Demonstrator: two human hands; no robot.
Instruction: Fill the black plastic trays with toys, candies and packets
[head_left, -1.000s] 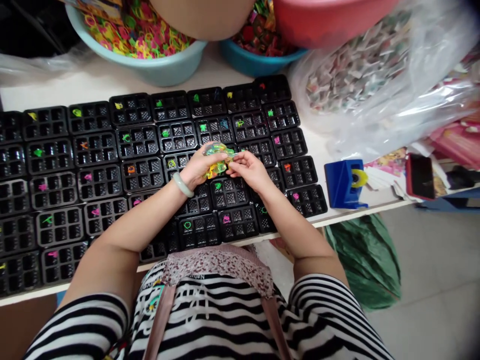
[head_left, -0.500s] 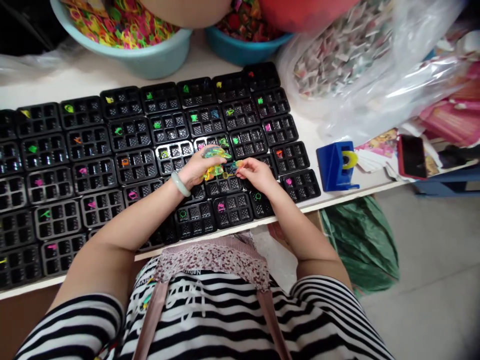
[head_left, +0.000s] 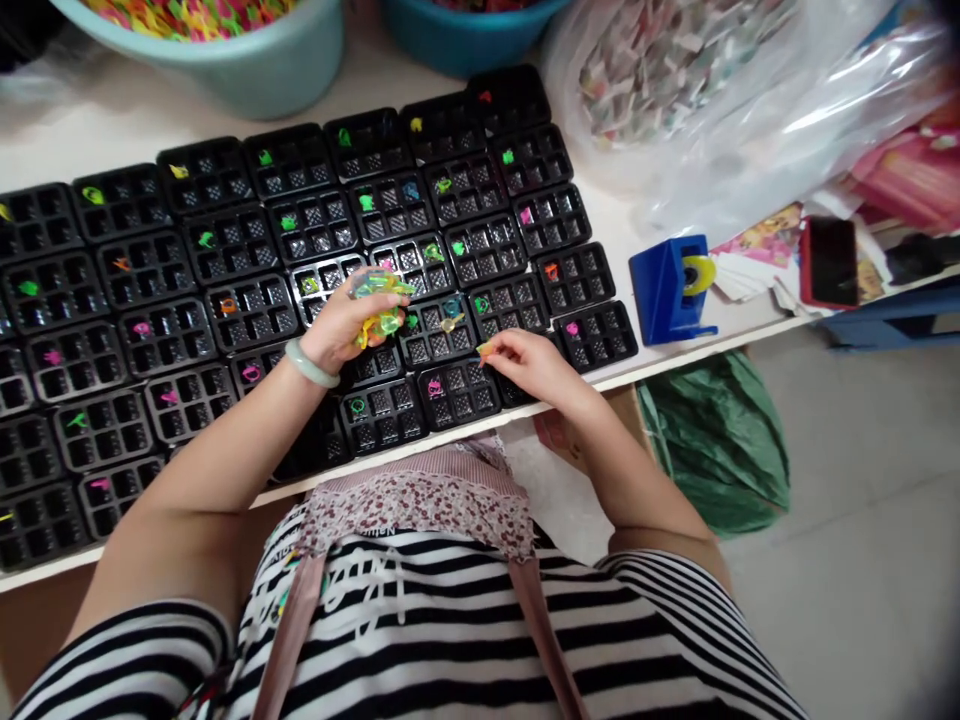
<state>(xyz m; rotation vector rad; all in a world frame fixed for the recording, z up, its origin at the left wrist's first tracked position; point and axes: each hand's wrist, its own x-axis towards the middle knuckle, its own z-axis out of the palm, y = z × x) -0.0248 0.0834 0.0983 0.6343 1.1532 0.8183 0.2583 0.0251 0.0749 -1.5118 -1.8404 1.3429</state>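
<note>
My left hand (head_left: pixel 341 325), with a pale bangle (head_left: pixel 311 364) at the wrist, is closed round a bunch of small translucent plastic trinkets (head_left: pixel 381 305), yellow, green and bluish. It hovers over the black compartment trays (head_left: pixel 384 416). My right hand (head_left: pixel 529 362) pinches a small yellowish trinket (head_left: pixel 485 349) between thumb and fingertips, above the front row near the table edge. Just left of it, one tray (head_left: pixel 439 345) has a green piece and a yellow-and-blue trinket (head_left: pixel 451 316) in its top compartments. Most other trays have one small bright piece in a corner compartment.
Behind the trays stand a pale blue basin (head_left: pixel 292 60) of bright pieces and a darker blue basin (head_left: pixel 469 40). A clear bag (head_left: pixel 667 75) of small packets lies at back right. A blue tape dispenser (head_left: pixel 666 295) and a phone (head_left: pixel 829 262) are on the right.
The view has shifted, bringing the basins partly out of frame. My hands have moved apart, and a yellow-and-blue trinket now shows in the tray between them. My right hand is nearer the front edge.
</note>
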